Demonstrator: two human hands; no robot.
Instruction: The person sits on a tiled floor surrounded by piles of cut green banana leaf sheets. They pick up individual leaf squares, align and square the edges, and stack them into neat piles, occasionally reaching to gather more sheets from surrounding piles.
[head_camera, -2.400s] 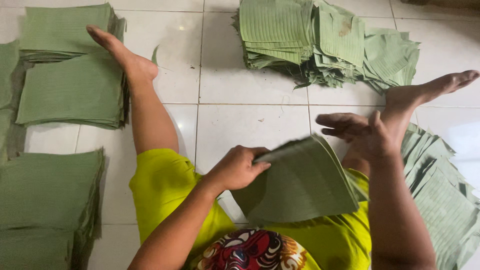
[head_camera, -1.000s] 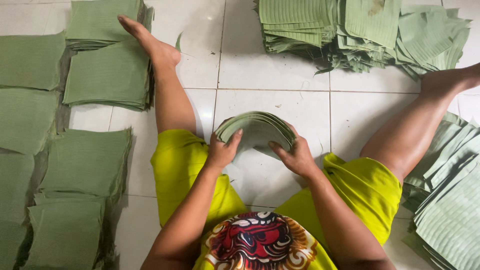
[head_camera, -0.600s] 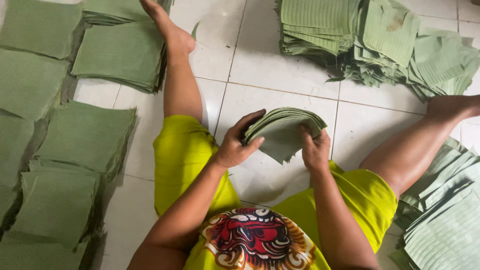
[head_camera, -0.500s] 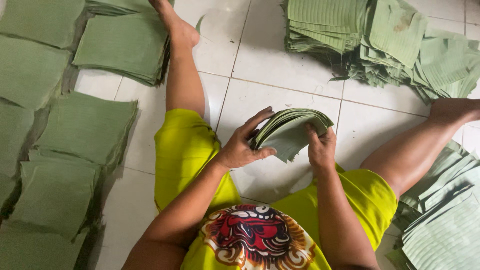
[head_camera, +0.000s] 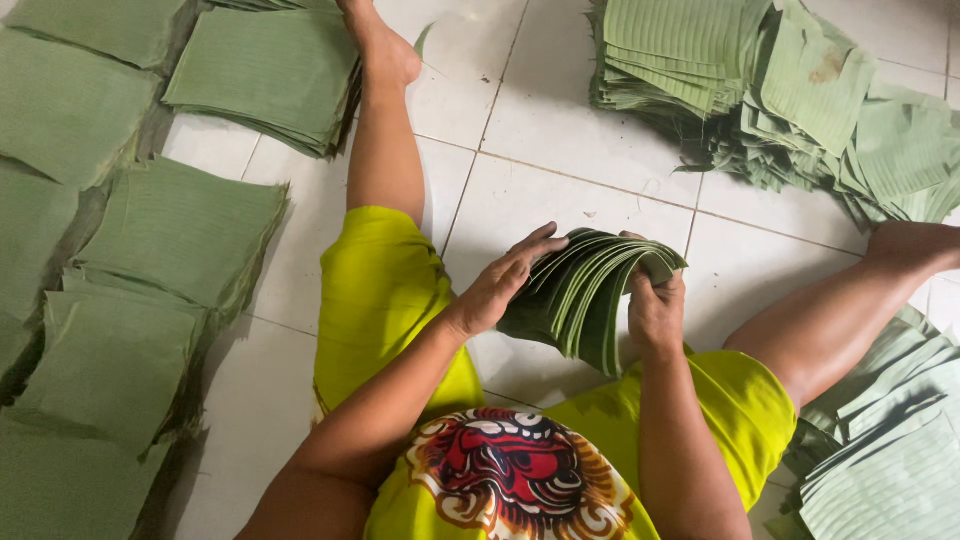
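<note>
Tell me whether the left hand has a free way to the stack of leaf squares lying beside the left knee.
Probably yes, once it lets go: the left hand is clasping the bent leaf bundle. Only the yellow-clad left thigh lies between it and the stack, nothing on top.

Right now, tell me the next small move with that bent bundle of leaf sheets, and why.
Probably let the bundle of leaf sheets flatten and square its edges. It is bowed between the left hand and the right hand, and its edges fan out unevenly, while the stacks on the floor lie flat.
</note>
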